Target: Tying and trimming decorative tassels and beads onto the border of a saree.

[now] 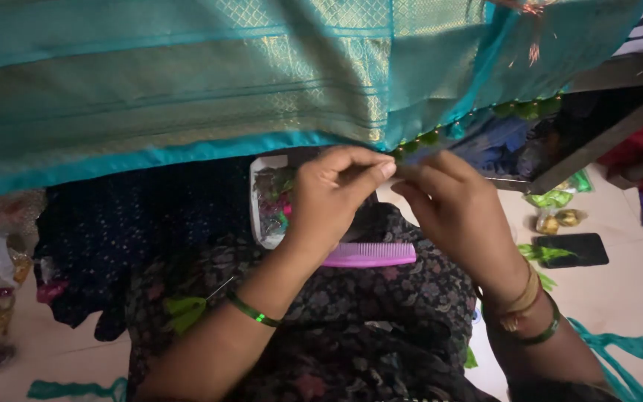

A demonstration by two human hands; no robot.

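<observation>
On pale floor (619, 298) w/ phone (571, 250) nearby, both hands' fingers (370, 173) pinch shut on teal sari edge (403, 145).

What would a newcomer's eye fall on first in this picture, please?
First comes the wide teal and gold cloth stretched across the top, with a row of green tassels along its edge at the right. Just below, at centre, the left hand and right hand meet at that edge, fingers pinched together. A pink comb lies on the lap below them, and a dark phone rests on the floor at right.
</observation>
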